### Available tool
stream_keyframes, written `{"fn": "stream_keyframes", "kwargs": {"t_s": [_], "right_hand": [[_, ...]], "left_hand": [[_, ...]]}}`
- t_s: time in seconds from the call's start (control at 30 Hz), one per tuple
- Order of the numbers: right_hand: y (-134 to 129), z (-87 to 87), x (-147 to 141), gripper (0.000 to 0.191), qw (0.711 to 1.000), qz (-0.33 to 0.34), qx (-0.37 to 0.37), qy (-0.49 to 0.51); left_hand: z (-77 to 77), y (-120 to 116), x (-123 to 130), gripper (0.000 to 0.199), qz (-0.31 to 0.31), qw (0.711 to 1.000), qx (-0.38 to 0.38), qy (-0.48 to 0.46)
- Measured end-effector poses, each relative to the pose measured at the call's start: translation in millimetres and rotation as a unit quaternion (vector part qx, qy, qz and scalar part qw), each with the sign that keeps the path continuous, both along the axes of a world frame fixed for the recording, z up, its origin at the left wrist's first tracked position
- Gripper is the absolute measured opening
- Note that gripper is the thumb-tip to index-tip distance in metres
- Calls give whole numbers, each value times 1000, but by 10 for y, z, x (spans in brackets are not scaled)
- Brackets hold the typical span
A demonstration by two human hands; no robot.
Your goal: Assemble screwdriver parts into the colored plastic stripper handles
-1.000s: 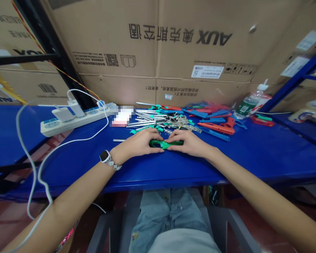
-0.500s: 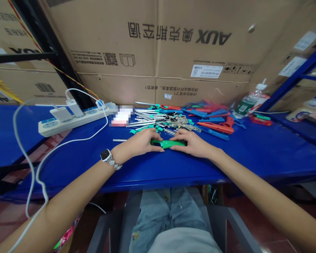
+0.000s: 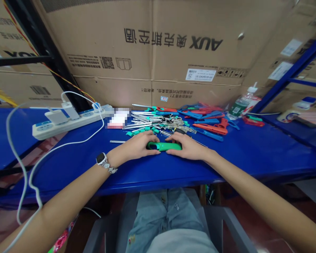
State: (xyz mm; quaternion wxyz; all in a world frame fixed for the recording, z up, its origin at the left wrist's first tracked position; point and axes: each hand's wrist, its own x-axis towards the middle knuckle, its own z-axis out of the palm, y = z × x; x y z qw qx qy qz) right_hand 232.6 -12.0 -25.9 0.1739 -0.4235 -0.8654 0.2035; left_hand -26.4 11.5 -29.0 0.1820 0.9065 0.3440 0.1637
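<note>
A green plastic casing [image 3: 164,146] lies level between my two hands, just above or on the blue table [image 3: 158,172]. My left hand [image 3: 142,144] grips its left end, thumb below and fingers above. Its right end is held by my right hand [image 3: 187,144] in the same way. Behind my hands is a pile of metal rods with teal parts [image 3: 144,121]. Red casings [image 3: 213,129] and blue casings [image 3: 210,135] lie to the right of the pile. One thin rod [image 3: 117,141] rests left of my left hand.
A white power strip [image 3: 73,121] with plugs and a loose white cable stands at the left. A bottle [image 3: 241,104] and a red item with a green top [image 3: 253,121] are at the back right. A large cardboard box [image 3: 94,35] rises behind the table.
The view has shifted slightly. The green casing looks a little turned, and more of its right part shows between my hands. Both hands still hold it.
</note>
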Motion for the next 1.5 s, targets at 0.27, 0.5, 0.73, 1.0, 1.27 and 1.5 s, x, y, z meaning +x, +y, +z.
{"fn": "stream_keyframes", "kwargs": {"t_s": [0.27, 0.5, 0.73, 1.0, 1.27, 1.5], "right_hand": [[-25, 154, -93, 39, 998, 7, -49, -49], [-104, 117, -77, 35, 999, 19, -33, -1], [-175, 15, -17, 36, 997, -29, -6, 70], [-253, -66, -342, 34, 992, -19, -45, 113], [14, 85, -510, 55, 985, 4, -120, 121], [437, 144, -542, 11, 985, -100, 127, -59]], "left_hand": [[57, -57, -34, 34, -29, 998, 58, -8], [163, -61, -55, 41, -6, 987, 155, -50], [219, -122, -78, 56, 216, 920, 144, -293], [147, -87, 464, 48, 112, 833, -274, -467], [261, 57, 220, 40, 154, 767, -305, -543], [279, 89, -6, 35, 120, 875, -295, -364]]}}
